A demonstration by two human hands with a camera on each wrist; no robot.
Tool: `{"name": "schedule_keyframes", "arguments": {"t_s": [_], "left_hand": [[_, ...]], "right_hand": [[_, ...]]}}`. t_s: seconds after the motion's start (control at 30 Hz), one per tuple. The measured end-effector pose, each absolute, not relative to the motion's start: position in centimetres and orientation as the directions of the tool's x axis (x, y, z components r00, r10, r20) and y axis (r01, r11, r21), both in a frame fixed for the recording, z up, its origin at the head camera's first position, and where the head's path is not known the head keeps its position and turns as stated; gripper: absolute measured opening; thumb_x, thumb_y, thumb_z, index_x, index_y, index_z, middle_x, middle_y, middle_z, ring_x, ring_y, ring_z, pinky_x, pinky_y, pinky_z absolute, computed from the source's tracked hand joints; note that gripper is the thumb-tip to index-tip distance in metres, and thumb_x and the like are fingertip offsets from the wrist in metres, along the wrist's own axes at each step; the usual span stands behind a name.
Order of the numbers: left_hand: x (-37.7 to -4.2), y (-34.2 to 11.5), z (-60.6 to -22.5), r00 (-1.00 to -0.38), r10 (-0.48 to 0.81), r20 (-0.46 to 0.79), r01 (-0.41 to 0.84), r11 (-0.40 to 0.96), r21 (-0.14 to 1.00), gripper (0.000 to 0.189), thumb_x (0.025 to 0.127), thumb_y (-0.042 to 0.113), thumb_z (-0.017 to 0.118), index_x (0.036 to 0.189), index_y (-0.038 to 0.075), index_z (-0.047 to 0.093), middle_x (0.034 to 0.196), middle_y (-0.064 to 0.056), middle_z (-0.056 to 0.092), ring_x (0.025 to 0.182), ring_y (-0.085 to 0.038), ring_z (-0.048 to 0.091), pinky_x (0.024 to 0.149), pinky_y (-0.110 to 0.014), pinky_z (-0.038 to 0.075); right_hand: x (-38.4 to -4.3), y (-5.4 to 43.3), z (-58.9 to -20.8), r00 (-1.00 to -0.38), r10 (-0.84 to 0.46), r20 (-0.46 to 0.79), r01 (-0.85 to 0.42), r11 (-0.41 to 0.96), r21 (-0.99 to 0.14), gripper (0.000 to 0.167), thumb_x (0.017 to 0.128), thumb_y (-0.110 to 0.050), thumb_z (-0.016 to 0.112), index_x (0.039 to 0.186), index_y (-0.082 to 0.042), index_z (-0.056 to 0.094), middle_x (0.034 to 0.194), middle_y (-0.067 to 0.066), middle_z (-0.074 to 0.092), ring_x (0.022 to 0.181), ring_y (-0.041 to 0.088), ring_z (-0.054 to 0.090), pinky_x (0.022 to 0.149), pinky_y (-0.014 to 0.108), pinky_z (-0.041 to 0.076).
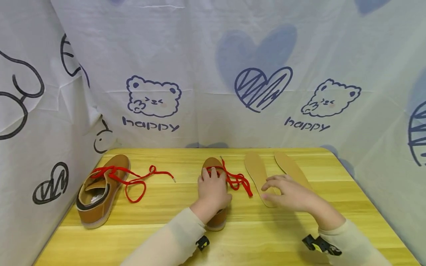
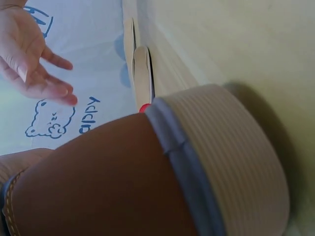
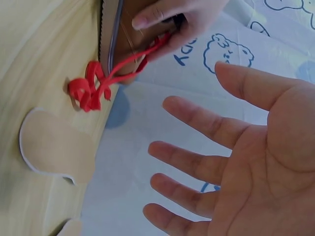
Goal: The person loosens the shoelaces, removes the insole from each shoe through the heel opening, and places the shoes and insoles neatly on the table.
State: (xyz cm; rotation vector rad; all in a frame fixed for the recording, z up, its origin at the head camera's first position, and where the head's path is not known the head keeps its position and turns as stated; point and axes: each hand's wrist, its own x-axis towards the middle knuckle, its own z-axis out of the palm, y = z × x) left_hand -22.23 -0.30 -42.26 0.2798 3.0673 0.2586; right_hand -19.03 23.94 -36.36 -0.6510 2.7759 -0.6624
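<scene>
A brown shoe point(image 1: 216, 221) with red laces point(image 1: 237, 181) stands in the middle of the table, toe toward the back. My left hand point(image 1: 213, 188) grips it from above, fingers over the laced part and thumb along its right side; the hand hides much of the upper. In the left wrist view the shoe's heel point(image 2: 108, 172) and pale sole fill the lower part. My right hand point(image 3: 266, 157) is spread and holds nothing. In the head view it hovers over the near part of a tan insole point(image 1: 256, 168), with a second insole point(image 1: 291, 166) beyond it.
Another brown shoe point(image 1: 100, 192) stands at the table's left, its red laces point(image 1: 136, 181) trailing rightward. The wooden table point(image 1: 149, 221) is bordered at the back and sides by a white printed cloth point(image 1: 206, 74).
</scene>
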Motion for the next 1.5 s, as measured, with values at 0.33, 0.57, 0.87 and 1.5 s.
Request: {"name": "schedule_keyframes", "arguments": {"t_s": [0.33,0.57,0.87,1.5], "left_hand": [[-22.3,-1.5,-42.1,-0.980,0.192,-0.049,0.176,0.959,0.221,0.067,0.085,0.038,0.073,0.146,0.017,0.053,0.156,-0.017,0.037,0.146,-0.042,0.024,0.112,-0.059,0.030],[-22.2,-2.7,-41.9,-0.979,0.196,-0.063,0.176,0.956,0.236,0.070,0.085,0.039,0.075,0.147,0.015,0.052,0.157,-0.018,0.035,0.146,-0.042,0.023,0.113,-0.058,0.030],[-22.1,-4.3,-42.0,-0.980,0.192,-0.053,0.175,0.956,0.235,0.068,0.085,0.036,0.074,0.146,0.014,0.053,0.156,-0.019,0.036,0.146,-0.043,0.024,0.111,-0.058,0.032],[-22.3,-7.8,-42.0,-0.983,0.180,-0.043,0.164,0.956,0.242,0.068,0.085,0.033,0.075,0.146,0.012,0.053,0.156,-0.022,0.036,0.145,-0.046,0.024,0.110,-0.062,0.031]], "right_hand": [[-18.9,25.4,-35.6,-0.884,-0.455,-0.111,-0.359,0.811,-0.461,0.039,0.098,-0.048,0.060,0.119,-0.016,0.070,0.143,0.026,0.049,0.133,0.054,0.036,0.103,0.070,0.034],[-18.9,26.3,-35.1,-0.875,-0.464,-0.137,-0.356,0.810,-0.467,0.040,0.098,-0.047,0.060,0.121,-0.015,0.069,0.143,0.023,0.050,0.133,0.050,0.037,0.103,0.067,0.035],[-18.7,27.5,-34.5,-0.869,-0.471,-0.152,-0.357,0.808,-0.468,0.047,0.098,-0.050,0.059,0.123,-0.011,0.067,0.141,0.021,0.052,0.134,0.052,0.037,0.106,0.070,0.031],[-18.4,29.2,-33.3,-0.850,-0.495,-0.180,-0.370,0.804,-0.465,0.044,0.099,-0.048,0.059,0.127,-0.015,0.065,0.143,0.022,0.050,0.131,0.050,0.038,0.102,0.069,0.035]]}}
